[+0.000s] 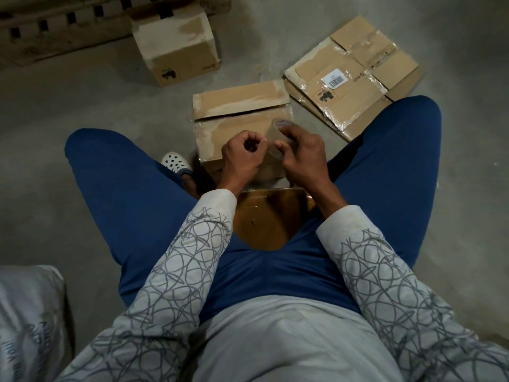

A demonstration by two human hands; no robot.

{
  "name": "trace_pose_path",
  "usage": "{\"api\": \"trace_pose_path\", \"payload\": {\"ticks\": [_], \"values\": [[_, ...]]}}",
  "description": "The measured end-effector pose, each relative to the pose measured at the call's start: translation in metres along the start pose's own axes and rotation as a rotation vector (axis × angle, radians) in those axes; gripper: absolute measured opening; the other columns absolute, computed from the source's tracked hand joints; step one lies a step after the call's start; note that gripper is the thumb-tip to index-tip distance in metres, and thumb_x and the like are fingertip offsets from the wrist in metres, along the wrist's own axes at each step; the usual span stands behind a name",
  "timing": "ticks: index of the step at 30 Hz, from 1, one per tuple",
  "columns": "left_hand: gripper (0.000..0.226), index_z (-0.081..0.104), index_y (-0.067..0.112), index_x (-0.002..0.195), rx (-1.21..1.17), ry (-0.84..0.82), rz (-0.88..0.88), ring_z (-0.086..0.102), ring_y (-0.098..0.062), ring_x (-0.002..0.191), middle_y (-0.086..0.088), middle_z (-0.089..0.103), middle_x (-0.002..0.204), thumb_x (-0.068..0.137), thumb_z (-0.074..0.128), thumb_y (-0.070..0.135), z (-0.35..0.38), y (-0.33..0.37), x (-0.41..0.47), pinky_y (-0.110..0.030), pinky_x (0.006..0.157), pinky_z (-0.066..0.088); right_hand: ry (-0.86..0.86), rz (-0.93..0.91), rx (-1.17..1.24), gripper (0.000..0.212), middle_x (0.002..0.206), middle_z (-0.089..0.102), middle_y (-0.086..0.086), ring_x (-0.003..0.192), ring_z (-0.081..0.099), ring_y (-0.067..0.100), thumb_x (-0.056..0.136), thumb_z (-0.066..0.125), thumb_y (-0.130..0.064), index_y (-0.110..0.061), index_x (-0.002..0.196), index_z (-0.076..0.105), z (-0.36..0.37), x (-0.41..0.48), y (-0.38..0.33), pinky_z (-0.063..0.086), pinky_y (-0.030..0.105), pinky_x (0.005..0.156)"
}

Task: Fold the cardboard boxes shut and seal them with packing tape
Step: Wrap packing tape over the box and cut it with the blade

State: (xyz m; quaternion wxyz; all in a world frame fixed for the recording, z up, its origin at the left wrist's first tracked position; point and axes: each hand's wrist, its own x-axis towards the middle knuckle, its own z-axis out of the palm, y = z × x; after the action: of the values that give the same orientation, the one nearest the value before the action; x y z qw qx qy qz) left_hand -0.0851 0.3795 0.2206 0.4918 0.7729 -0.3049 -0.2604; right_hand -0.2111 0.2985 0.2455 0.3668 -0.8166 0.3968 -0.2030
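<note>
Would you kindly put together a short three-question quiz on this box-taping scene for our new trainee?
1. True or false: the right hand holds the tape roll.
2. The box between the knees has its far flap: A) raised open, B) taped flat, C) torn off.
3. Fill in: the sheet carrying the barcode label lies ______ on the floor.

Key
1. True; the left hand is pinched beside the roll, apparently at the tape end.
2. A.
3. Flattened; it is the flattened carton right of the box, unlike the upright box farther away.
</note>
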Motion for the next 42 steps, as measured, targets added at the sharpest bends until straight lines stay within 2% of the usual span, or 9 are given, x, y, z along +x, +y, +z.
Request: {"api": "trace_pose_path", "payload": {"ticks": [2, 5, 14, 21, 26, 31, 33, 36, 42], "values": [[0.012, 0.074, 0.013, 0.100, -0.026, -0.015, -0.001, 0.069, -0.011, 0.083, 0.002, 0.073, 0.091, 0.092, 0.071, 0.021, -0.001, -0.002, 0.000, -0.036, 0.076, 0.062, 0.044, -0.024, 0.014, 0.032, 0.119, 0.073, 0.010, 0.108, 0.069, 0.026, 0.093, 0.068, -0.022, -0.009, 0.123, 0.070, -0.003, 0.001, -0.001, 0.055, 0.036, 0.094], [0.016, 0.076, 0.014, 0.103, -0.017, -0.001, 0.016, 0.071, -0.010, 0.089, 0.002, 0.075, 0.095, 0.090, 0.074, 0.023, -0.006, -0.003, 0.000, -0.038, 0.079, 0.063, 0.049, -0.053, 0.001, 0.032, 0.119, 0.073, 0.010, 0.108, 0.069, 0.026, 0.094, 0.068, -0.022, -0.010, 0.123, 0.069, -0.003, 0.002, -0.001, 0.056, 0.039, 0.094], [0.009, 0.075, 0.011, 0.092, 0.033, -0.011, 0.005, 0.065, -0.002, 0.073, 0.004, 0.071, 0.083, 0.085, 0.076, 0.016, -0.007, 0.006, 0.001, -0.013, 0.067, 0.052, -0.012, -0.012, 0.049, 0.037, 0.121, 0.071, 0.009, 0.111, 0.065, 0.026, 0.094, 0.064, -0.032, -0.014, 0.126, 0.068, 0.000, 0.000, 0.005, 0.057, 0.048, 0.092], [0.012, 0.066, 0.012, 0.090, 0.061, -0.039, -0.008, 0.057, -0.004, 0.069, 0.004, 0.064, 0.079, 0.087, 0.074, 0.021, -0.005, 0.006, 0.002, -0.012, 0.061, 0.046, -0.042, 0.032, 0.097, 0.047, 0.125, 0.069, 0.004, 0.115, 0.063, 0.026, 0.091, 0.059, -0.049, -0.022, 0.129, 0.066, 0.005, 0.002, 0.008, 0.054, 0.052, 0.096], [0.007, 0.064, 0.015, 0.092, 0.124, -0.047, 0.062, 0.057, -0.004, 0.072, 0.003, 0.063, 0.083, 0.091, 0.069, 0.019, -0.010, 0.005, 0.004, -0.009, 0.064, 0.044, -0.025, 0.010, 0.087, 0.045, 0.127, 0.068, 0.007, 0.116, 0.063, 0.027, 0.093, 0.059, -0.043, -0.018, 0.130, 0.065, 0.003, 0.001, 0.006, 0.054, 0.052, 0.096], [0.013, 0.077, 0.013, 0.101, 0.021, 0.019, 0.081, 0.069, -0.006, 0.086, 0.003, 0.074, 0.093, 0.090, 0.074, 0.021, -0.014, 0.002, -0.002, -0.023, 0.076, 0.059, 0.041, -0.045, 0.057, 0.036, 0.124, 0.070, 0.011, 0.111, 0.065, 0.027, 0.095, 0.064, -0.029, -0.012, 0.127, 0.067, -0.001, 0.003, 0.006, 0.055, 0.052, 0.092], [0.017, 0.078, 0.013, 0.101, -0.033, 0.019, 0.045, 0.072, -0.008, 0.087, 0.003, 0.076, 0.094, 0.088, 0.078, 0.023, -0.016, 0.004, -0.002, -0.030, 0.073, 0.062, 0.033, -0.068, 0.059, 0.035, 0.124, 0.069, 0.011, 0.112, 0.064, 0.027, 0.095, 0.064, -0.028, -0.012, 0.126, 0.067, -0.001, 0.002, 0.007, 0.056, 0.052, 0.092], [0.019, 0.079, 0.011, 0.101, -0.072, 0.010, -0.019, 0.074, -0.010, 0.079, 0.003, 0.077, 0.092, 0.086, 0.080, 0.021, -0.019, 0.009, -0.002, -0.023, 0.066, 0.059, 0.023, -0.071, 0.055, 0.035, 0.125, 0.069, 0.011, 0.113, 0.063, 0.030, 0.094, 0.065, -0.028, -0.013, 0.125, 0.067, -0.002, 0.002, 0.009, 0.055, 0.053, 0.092], [0.016, 0.078, 0.009, 0.100, -0.117, -0.021, -0.043, 0.075, -0.014, 0.076, 0.000, 0.077, 0.090, 0.086, 0.079, 0.017, -0.019, 0.010, -0.002, -0.025, 0.069, 0.060, 0.014, -0.066, 0.051, 0.038, 0.127, 0.068, 0.010, 0.114, 0.062, 0.032, 0.093, 0.065, -0.033, -0.017, 0.127, 0.068, -0.004, 0.003, 0.013, 0.055, 0.052, 0.093]]}}
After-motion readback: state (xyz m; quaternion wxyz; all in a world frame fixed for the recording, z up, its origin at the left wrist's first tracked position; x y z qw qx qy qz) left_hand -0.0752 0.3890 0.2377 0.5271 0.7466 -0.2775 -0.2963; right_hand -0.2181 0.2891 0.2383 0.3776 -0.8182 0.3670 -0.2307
